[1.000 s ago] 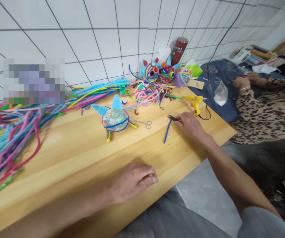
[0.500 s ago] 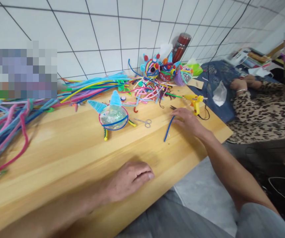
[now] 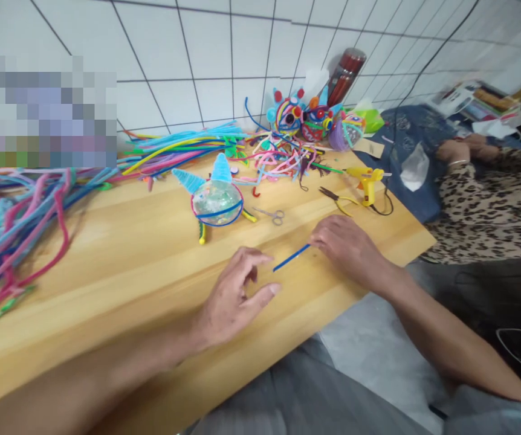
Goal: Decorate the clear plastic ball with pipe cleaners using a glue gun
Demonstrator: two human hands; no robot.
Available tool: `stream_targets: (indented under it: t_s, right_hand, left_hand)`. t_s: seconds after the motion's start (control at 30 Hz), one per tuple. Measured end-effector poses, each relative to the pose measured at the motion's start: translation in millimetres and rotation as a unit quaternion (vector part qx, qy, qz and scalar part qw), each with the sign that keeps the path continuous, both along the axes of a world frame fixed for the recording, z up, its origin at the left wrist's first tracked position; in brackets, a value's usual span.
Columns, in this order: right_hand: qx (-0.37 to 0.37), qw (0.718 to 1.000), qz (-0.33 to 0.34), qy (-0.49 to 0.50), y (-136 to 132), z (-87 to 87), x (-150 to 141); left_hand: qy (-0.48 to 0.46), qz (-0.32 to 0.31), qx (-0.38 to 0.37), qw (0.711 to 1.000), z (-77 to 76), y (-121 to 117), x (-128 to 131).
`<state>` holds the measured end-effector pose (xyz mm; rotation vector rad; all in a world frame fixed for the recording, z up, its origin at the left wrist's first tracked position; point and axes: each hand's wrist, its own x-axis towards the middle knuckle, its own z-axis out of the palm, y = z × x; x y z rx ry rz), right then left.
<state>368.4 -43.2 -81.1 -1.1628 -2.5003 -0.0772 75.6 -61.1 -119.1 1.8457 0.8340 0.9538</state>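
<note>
One blue craft stem (image 3: 291, 258), its right end pinched in the right hand (image 3: 346, 246); its free end lies just beside the left hand (image 3: 228, 299), thumb and forefinger spread, holding nothing. Beyond: one clear ball (image 3: 217, 196), shiny filling inside, two blue ears (image 3: 221, 170); one scissors (image 3: 277, 216); one pliers (image 3: 336, 198); one glue gun (image 3: 367, 181); three decorated balls (image 3: 315, 130); one red flask (image 3: 346, 75).

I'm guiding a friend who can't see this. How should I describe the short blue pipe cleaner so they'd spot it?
On the wooden table, find the right hand, nearer than the yellow glue gun. The blue pipe cleaner pokes out of it toward the left hand. It's short and straight, unlike the long strands in the colourful pile at left.
</note>
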Motion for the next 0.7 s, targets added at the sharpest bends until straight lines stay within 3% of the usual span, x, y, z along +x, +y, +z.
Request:
stream_targets:
  t_s: [0.07,0.17,0.3,0.4,0.57,0.7]
  right_hand:
    - [0.025,0.999,0.045,-0.016,-12.9,9.2,-22.9]
    - [0.044,0.994,0.093,-0.037,-23.8,15.3,-50.8]
    - [0.057,0.99,0.123,-0.05,-23.7,17.4,-63.2]
    - [0.073,0.992,0.094,-0.05,-15.9,19.3,-48.6]
    - [0.092,0.995,-0.031,-0.036,0.6,17.1,4.4]
    - [0.049,0.983,-0.146,0.101,2.5,10.4,45.0]
  left_hand:
    - [0.022,0.001,-0.012,1.0,4.4,2.1,1.0]
    - [0.051,-0.055,-0.057,0.996,8.8,5.5,4.0]
    - [0.056,-0.076,-0.077,0.993,10.9,7.4,4.1]
    - [0.064,-0.065,-0.082,0.992,10.9,8.7,-0.3]
    - [0.05,-0.051,-0.11,0.991,1.3,15.3,-5.5]
    - [0.024,-0.039,-0.197,0.979,-9.0,19.0,-3.1]
